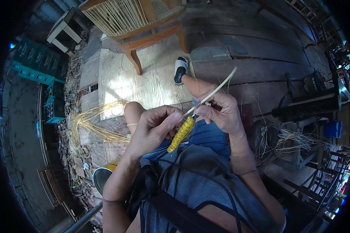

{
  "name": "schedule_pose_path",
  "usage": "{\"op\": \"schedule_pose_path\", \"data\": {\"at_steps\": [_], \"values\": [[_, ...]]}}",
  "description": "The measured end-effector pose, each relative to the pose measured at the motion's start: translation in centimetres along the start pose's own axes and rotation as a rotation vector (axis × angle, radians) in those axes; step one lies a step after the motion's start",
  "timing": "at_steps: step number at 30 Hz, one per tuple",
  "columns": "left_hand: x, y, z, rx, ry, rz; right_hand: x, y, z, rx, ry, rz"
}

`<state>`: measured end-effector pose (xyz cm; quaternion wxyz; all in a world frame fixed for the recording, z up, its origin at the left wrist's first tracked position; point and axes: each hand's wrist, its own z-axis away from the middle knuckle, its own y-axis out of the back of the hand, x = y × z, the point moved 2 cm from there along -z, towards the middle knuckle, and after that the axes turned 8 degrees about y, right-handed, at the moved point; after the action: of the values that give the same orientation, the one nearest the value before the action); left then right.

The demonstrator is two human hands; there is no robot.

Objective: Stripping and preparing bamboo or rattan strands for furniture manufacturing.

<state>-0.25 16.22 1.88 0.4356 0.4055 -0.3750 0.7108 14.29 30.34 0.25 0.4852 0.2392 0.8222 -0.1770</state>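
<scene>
A pale, narrow cane strip (220, 86) runs slantwise between my two hands, its free end rising to the upper right. My left hand (156, 125) is closed, pinching the strip's lower end between thumb and fingers. Closed too, my right hand (221, 112) grips the strip at the short grey blade (195, 102) of a knife. The knife's yellow wrapped handle (181, 134) slants down toward my lap, between the hands. My right fingers partly cover the blade, so exactly how it meets the strip is hidden.
A wooden chair with cane strands (114, 17) stands ahead on a pale board (116, 85). Loose yellowish strands (91, 118) lie left; more coiled strands (299, 139) lie right, near a blue container (333, 129). Green crates (37, 60) stand far left, a bucket (102, 176) by my left arm.
</scene>
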Motion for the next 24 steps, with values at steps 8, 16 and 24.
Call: {"op": "schedule_pose_path", "data": {"at_steps": [8, 16, 24], "values": [[-1.0, -0.5, -0.3, -0.149, 0.098, 0.247, 0.6, -2.5, 1.1, -0.129, -0.123, -0.350], [-1.1, 0.7, 2.1, -0.018, -0.053, -0.048, 0.8, 2.1, 0.7, 0.112, -0.090, -0.238], [-0.8, -0.5, -0.4, -0.098, 0.109, 0.062, 0.9, -1.3, 1.1, -0.052, -0.077, -0.212]]}}
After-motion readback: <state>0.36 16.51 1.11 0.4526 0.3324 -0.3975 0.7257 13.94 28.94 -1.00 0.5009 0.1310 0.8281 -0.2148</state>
